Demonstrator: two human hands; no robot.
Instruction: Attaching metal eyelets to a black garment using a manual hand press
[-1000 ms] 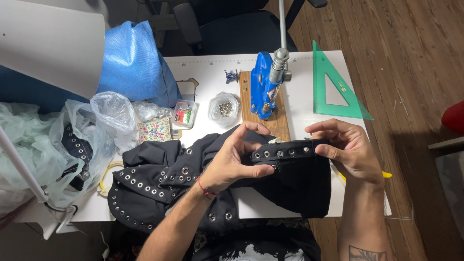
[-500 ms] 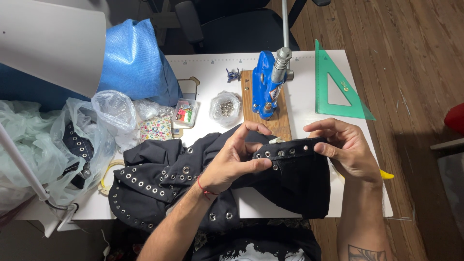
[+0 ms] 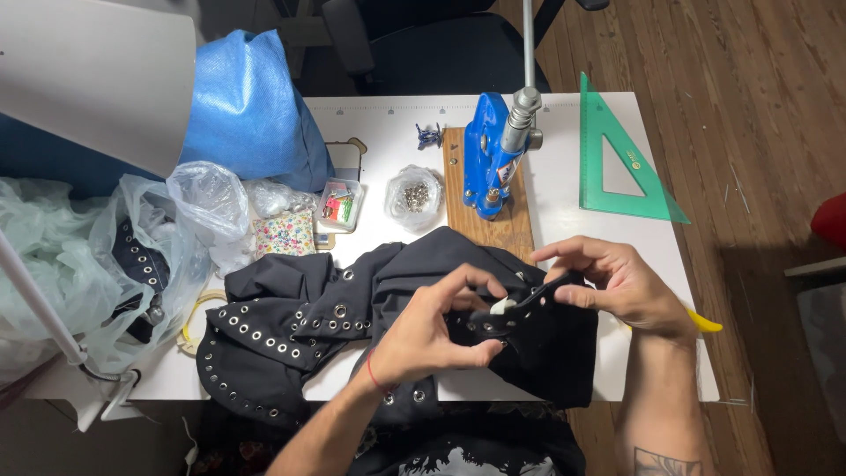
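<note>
Seen from above, two bare hands work on a black garment (image 3: 300,317) that lies crumpled across the near edge of a white table (image 3: 564,220). Rows of small silver eyelets run along the garment's edges and bands.

Left hand (image 3: 432,330): the fingers are curled inward, with thumb and fingertips pinched on a narrow black strap (image 3: 520,304) of the garment, which is studded with eyelets. The palm faces down onto the cloth, and a thin red thread circles the wrist.

Right hand (image 3: 617,282): it is partly open, with the index finger stretched out above, while the thumb and the other fingers grip the far end of the same strap. Between the two hands the strap runs at a slant, and a small white object (image 3: 502,306) sits against it near the left fingertips; what it is cannot be told.

Just behind the garment stands a blue hand press (image 3: 489,159) with a metal lever, mounted on a wooden board (image 3: 458,198). To its right lies a green see-through set square (image 3: 595,167). To its left are a clear bag of small metal parts (image 3: 414,196), a small clear box with coloured bits (image 3: 339,204) and a floral pouch (image 3: 286,234). Farther left sit crumpled clear plastic bags (image 3: 88,256) and a blue bag (image 3: 251,110). A yellow tip (image 3: 705,322) pokes out beside the right wrist
</note>
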